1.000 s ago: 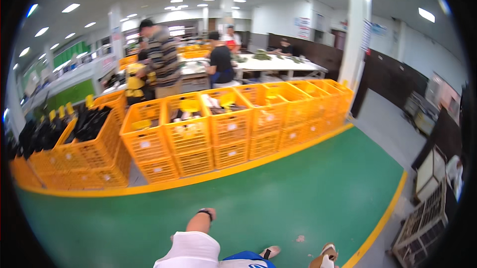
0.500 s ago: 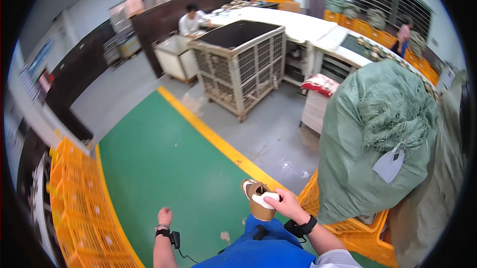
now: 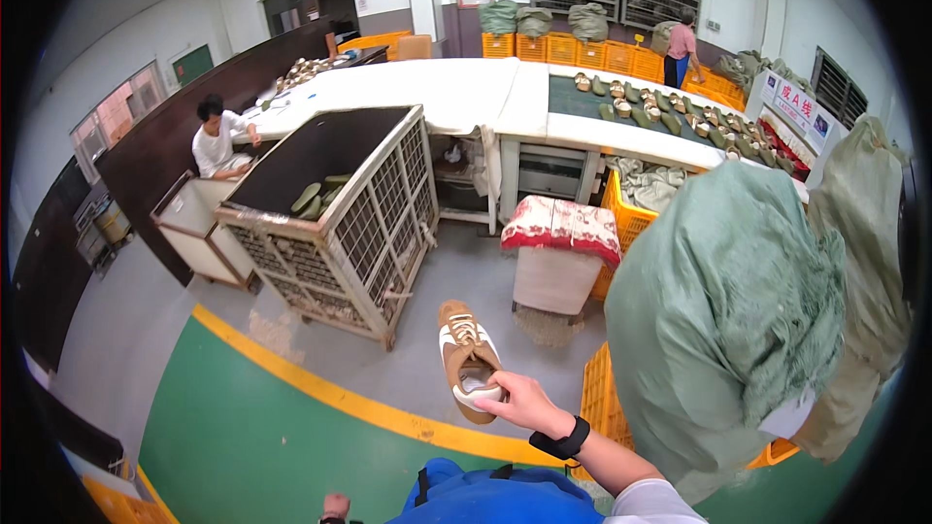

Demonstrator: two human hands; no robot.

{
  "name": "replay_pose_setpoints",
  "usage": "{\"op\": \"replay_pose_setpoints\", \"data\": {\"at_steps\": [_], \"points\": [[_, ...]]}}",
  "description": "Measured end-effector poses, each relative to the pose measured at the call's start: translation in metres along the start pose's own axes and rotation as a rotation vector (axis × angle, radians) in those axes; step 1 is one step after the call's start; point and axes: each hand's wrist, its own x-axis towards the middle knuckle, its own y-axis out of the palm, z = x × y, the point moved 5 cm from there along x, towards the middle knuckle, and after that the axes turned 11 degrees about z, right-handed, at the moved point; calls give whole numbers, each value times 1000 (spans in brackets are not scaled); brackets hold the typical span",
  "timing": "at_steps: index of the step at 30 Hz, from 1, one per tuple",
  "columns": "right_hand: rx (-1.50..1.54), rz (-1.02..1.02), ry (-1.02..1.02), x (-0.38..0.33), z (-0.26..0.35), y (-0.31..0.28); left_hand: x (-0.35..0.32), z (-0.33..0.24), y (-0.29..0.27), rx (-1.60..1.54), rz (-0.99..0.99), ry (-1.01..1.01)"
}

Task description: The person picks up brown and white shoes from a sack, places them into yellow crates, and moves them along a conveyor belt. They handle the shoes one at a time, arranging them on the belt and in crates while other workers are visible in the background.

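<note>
My right hand point(image 3: 524, 401) grips a brown sneaker point(image 3: 449, 354) by its heel, thumb and fingers pinching the collar. White laces, white side stripes and a white heel patch mark the shoe; its toe points away from me and its opening faces up. My left hand point(image 3: 336, 507) hangs low at the bottom edge, apart from the shoe. Its fingers look curled in, with nothing seen in them. A blue apron point(image 3: 495, 500) covers my front.
A wheeled slatted cart point(image 3: 374, 223) holds green shoe pieces. Bulky green sacks point(image 3: 718, 320) stand close on my right over orange crates point(image 3: 604, 398). A cloth-topped stool point(image 3: 558, 267) is ahead. Behind runs a conveyor point(image 3: 573, 106) with shoes; one person sits left, another stands far right.
My view has turned to the right. The sneaker has moved forward from near my apron, its toe now pointing away. My left hand has dropped toward the bottom edge.
</note>
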Motion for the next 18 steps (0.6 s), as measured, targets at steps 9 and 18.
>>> {"op": "replay_pose_setpoints", "data": {"at_steps": [9,18], "points": [[-220,-244,312,178,-51,-30,225,-71,-161,156,199,23],[-249,-142,511,316,-90,-63,331,-519,-372,284,222,691]]}}
